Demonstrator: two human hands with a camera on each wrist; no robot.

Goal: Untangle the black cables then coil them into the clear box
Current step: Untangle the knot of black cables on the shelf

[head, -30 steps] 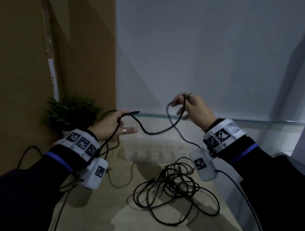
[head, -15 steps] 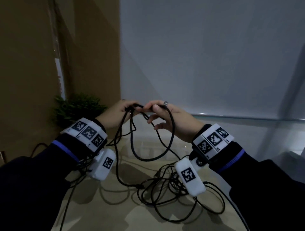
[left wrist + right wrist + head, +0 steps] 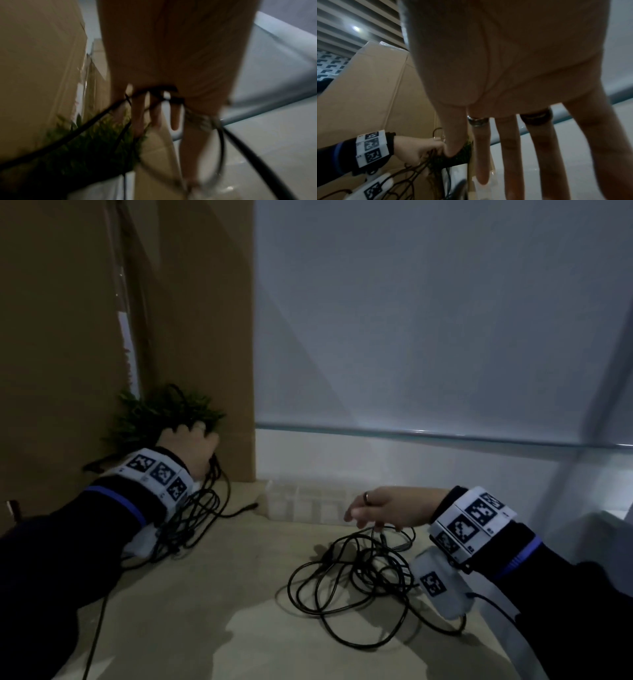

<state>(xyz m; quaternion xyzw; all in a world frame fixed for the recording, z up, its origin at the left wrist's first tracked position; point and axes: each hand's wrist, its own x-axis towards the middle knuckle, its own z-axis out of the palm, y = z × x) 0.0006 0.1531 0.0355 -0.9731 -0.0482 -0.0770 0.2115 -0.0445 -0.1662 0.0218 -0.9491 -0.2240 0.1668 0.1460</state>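
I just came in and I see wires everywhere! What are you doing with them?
A person is sorting out black cables. Their left hand holds a bunch of coiled cable off by the small green plant. Their right hand is open, fingers straight, above the tangled pile lying on the table. The clear box sits at the back; I cannot tell whether any cable is in it.

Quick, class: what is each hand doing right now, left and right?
Left hand: holds a coiled black cable by the plant.
Right hand: open, fingers straight, holding nothing, above the tangled cables.
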